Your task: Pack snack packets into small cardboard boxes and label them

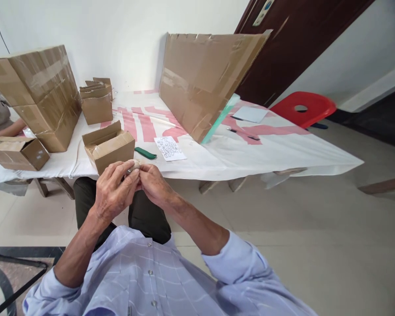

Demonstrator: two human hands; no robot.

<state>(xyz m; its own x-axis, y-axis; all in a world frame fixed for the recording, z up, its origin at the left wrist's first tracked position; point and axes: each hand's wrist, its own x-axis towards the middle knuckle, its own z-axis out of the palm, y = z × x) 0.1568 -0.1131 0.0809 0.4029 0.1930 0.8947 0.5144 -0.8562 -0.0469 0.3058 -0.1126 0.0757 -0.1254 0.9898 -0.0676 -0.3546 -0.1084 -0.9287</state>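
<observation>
Close together at the table's front edge, my two hands pinch one small pale, roundish thing. My left hand has its fingers closed round it, and a shiny bit of metal shows by the fingertips. From the other side my right hand grips it with thumb and finger. Most of the thing is covered by my fingers, so its kind cannot be made out. Just beyond my hands stands an open cardboard box. A green box-cutter-like tool lies to the right of that box.
A patterned paper sheet lies on the white-covered table. Behind it leans a large cardboard panel. Stacked boxes and smaller boxes stand left. A co-worker's arm reaches in there. A red stool stands right.
</observation>
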